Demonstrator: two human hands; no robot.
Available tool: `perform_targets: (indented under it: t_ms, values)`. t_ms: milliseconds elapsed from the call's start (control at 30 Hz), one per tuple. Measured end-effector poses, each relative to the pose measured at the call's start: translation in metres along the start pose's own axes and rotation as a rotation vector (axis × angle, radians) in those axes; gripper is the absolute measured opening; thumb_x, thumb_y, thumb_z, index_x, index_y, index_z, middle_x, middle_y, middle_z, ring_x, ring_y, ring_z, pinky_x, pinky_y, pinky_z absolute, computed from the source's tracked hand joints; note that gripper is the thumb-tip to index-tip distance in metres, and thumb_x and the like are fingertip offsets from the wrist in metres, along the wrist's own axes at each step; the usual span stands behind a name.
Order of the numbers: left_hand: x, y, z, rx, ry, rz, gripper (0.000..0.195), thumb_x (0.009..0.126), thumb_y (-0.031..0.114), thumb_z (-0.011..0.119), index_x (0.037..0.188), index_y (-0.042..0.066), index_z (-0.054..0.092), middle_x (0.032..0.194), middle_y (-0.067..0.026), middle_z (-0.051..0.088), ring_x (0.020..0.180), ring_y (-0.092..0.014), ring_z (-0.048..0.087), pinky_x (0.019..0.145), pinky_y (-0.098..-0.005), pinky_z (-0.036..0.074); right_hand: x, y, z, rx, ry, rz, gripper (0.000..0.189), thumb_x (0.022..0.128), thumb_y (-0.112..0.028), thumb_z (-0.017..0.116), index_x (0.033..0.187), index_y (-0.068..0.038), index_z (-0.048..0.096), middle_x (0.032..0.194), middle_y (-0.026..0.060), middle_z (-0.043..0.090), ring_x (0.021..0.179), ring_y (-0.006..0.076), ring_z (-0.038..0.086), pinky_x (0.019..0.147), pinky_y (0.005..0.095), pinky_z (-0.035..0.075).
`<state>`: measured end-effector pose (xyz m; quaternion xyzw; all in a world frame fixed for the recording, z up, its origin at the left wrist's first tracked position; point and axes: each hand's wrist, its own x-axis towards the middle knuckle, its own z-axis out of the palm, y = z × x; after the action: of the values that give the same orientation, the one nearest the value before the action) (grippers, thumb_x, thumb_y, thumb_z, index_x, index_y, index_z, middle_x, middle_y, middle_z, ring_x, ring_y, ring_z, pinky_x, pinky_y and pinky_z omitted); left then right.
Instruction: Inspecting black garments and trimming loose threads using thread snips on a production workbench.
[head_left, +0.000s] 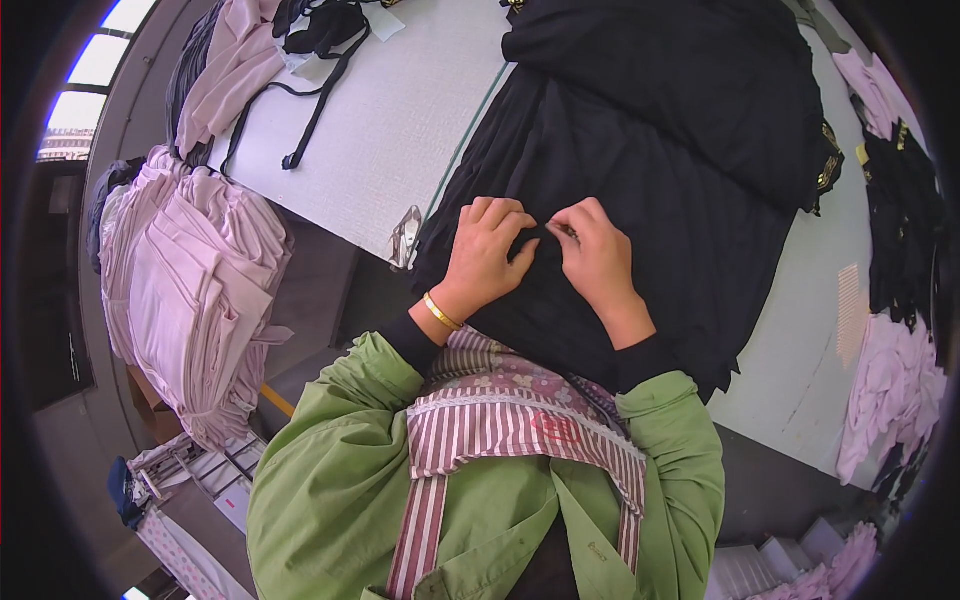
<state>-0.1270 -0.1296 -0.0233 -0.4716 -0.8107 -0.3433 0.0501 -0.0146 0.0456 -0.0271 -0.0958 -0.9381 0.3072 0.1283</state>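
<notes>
Black fabric (675, 225), partly pleated, is spread over the white table and hangs down before me, with gold trim at its right edge. My left hand (486, 251), with a gold bangle at the wrist, is above the fabric, its thumb and fingers curved apart with nothing visible between them. Just to its right, my right hand (596, 255) has its thumb and fingertips pinched together. Something small and dark may be between those fingertips, but I cannot tell what. The two hands face each other without touching.
Pink garments (191, 285) hang in a thick stack off the table's left side. Black straps (322, 112) lie on the white table (360, 157), whose corner has clear tape (406, 236). Pink fabric (892, 390) and black, gold-trimmed fabric (900, 217) lie at the far right. A metal rack (225, 465) stands lower left.
</notes>
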Motion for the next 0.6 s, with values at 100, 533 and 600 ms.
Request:
perform_targets:
  t_ms: [100,533,600]
  values:
    - [0.0,-0.001,-0.004,-0.029,-0.004,-0.015,0.028,0.082,0.01,0.084,0.108,0.01,0.073,0.121,-0.0038,0.067,0.109,-0.027,0.059,0.096,-0.0379,0.046,0.0,0.007,-0.021,0.621,0.02,0.449,0.014,0.101,-0.012,0.077,0.114,-0.006,0.075,0.1,0.0046,0.069,0.073,0.0223,0.066,0.069,0.0366,0.053]
    - [-0.004,-0.003,-0.003,-0.055,0.022,-0.035,0.029,0.082,0.008,0.085,0.108,0.01,0.075,0.118,-0.0035,0.069,0.108,-0.025,0.059,0.097,-0.0369,0.046,-0.012,-0.024,-0.042,0.006,0.13,0.073,0.02,0.087,-0.007,0.084,0.105,-0.005,0.077,0.105,0.0016,0.064,0.071,0.0251,0.064,0.069,0.0379,0.053]
    - [-0.006,-0.003,-0.002,-0.06,0.03,-0.035,0.028,0.081,0.008,0.086,0.107,0.01,0.075,0.118,-0.0032,0.07,0.107,-0.025,0.059,0.098,-0.0368,0.046,-0.009,-0.023,-0.037,-0.004,0.112,0.085,0.02,0.085,-0.007,0.085,0.104,-0.004,0.077,0.106,0.0015,0.064,0.071,0.025,0.064,0.069,0.0379,0.053]
